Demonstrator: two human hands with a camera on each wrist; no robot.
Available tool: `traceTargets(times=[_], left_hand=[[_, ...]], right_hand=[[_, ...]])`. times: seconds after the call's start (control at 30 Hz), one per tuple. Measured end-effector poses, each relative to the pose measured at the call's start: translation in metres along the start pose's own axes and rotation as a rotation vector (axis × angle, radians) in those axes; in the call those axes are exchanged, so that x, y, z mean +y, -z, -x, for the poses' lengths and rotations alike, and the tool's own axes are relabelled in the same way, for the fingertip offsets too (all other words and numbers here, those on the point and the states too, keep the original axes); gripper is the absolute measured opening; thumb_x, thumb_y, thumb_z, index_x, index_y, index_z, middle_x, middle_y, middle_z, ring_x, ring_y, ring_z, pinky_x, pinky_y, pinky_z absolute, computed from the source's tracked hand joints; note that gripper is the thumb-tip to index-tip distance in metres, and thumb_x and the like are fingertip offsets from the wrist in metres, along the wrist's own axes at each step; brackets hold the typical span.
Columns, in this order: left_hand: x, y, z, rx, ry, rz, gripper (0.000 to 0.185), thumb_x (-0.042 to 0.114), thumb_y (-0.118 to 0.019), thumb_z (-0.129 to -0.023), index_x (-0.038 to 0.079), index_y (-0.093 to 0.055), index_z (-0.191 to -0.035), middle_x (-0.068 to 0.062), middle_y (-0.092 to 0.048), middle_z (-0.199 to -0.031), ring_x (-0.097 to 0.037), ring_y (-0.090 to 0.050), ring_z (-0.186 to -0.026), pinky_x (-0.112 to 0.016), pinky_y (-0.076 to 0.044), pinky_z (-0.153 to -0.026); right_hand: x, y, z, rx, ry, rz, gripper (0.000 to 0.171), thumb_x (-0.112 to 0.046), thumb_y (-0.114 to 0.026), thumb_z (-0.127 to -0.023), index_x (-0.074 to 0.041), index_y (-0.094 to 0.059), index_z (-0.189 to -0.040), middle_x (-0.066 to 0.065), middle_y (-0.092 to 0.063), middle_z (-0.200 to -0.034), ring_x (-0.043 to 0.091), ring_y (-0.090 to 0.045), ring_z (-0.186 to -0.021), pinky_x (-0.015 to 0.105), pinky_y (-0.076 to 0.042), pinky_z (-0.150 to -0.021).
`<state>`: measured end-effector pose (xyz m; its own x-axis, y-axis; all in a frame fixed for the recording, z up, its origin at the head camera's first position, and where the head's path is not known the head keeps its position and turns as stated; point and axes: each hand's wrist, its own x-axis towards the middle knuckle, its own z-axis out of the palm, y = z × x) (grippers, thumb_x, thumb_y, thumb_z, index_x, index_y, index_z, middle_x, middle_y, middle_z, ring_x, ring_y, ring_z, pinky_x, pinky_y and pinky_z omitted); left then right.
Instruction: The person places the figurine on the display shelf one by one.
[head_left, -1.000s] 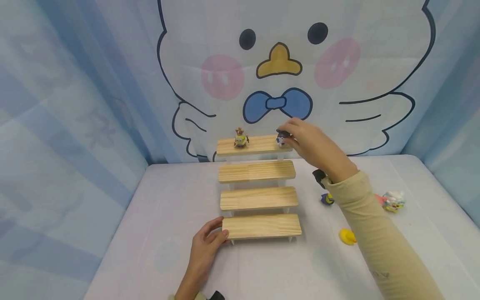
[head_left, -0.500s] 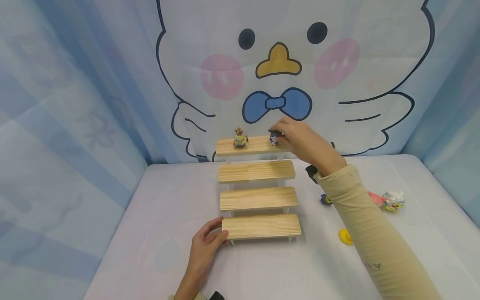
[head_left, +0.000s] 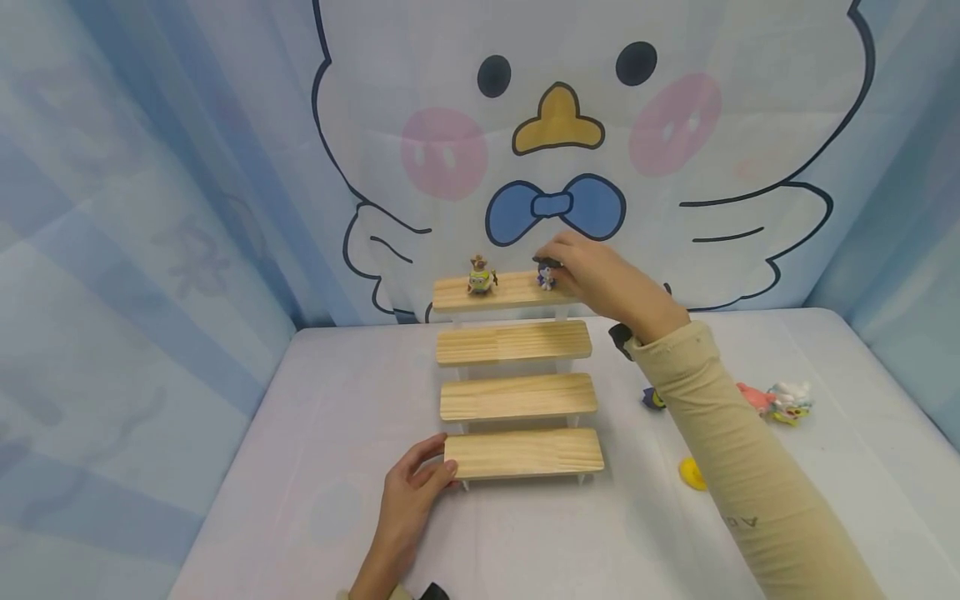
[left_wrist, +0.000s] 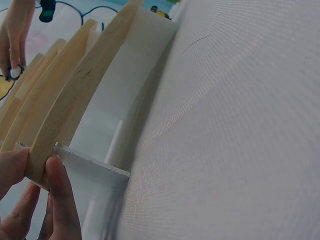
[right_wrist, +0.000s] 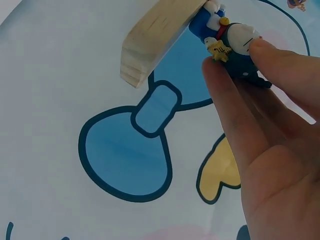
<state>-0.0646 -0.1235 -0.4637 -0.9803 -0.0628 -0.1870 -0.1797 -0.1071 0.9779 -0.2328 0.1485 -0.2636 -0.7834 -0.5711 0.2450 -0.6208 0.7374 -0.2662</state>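
A stepped display stand with wooden shelves (head_left: 517, 397) stands mid-table. My left hand (head_left: 408, 492) grips the left end of its lowest board (left_wrist: 65, 110), thumb on one face and fingers on the other. At the right part of the top shelf (head_left: 510, 291), my right hand (head_left: 607, 279) pinches a small cartoon figurine (right_wrist: 240, 40). It is dark blue and white, with a red collar and a yellow star, and its feet meet the board in the right wrist view. A yellow figurine with a brown hat (head_left: 481, 277) stands left of it on that shelf.
Right of the stand lie a dark blue and yellow figure (head_left: 653, 398), a yellow rubber duck (head_left: 692, 473) partly behind the sleeve, a pink figure (head_left: 756, 398) and a white, multicoloured figure (head_left: 791, 402). A printed curtain (head_left: 562, 50) hangs behind the table.
My right hand has shifted a little leftward along the top shelf with the dark blue and white figurine. My left hand keeps its grip on the lowest board.
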Motion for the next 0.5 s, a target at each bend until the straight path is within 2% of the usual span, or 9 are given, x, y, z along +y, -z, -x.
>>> traceTargets(times=[0.2,0.5], left_hand=[[0.0002,0.0004,0.0008,-0.001,-0.003,0.005,0.058,0.013,-0.077,-0.087,-0.001,-0.053,-0.138,-0.019,-0.054,-0.134,-0.014,-0.068,-0.094,-0.028,-0.061,-0.08],[-0.0005,0.001,0.0005,-0.005,-0.005,-0.003,0.058,0.015,-0.077,-0.087,0.0,-0.053,-0.138,-0.019,-0.054,-0.134,-0.015,-0.068,-0.095,-0.027,-0.06,-0.08]], right_hand=[[0.0004,-0.0015,-0.0026,-0.024,-0.022,0.011,0.032,-0.004,-0.058,-0.099,0.001,-0.059,-0.131,0.017,-0.059,-0.131,0.03,-0.056,-0.123,0.045,-0.048,-0.106],[-0.0004,-0.0022,-0.0028,-0.002,0.034,0.045,0.032,-0.002,-0.059,-0.098,0.002,-0.059,-0.13,0.018,-0.059,-0.131,0.031,-0.055,-0.124,0.046,-0.048,-0.107]])
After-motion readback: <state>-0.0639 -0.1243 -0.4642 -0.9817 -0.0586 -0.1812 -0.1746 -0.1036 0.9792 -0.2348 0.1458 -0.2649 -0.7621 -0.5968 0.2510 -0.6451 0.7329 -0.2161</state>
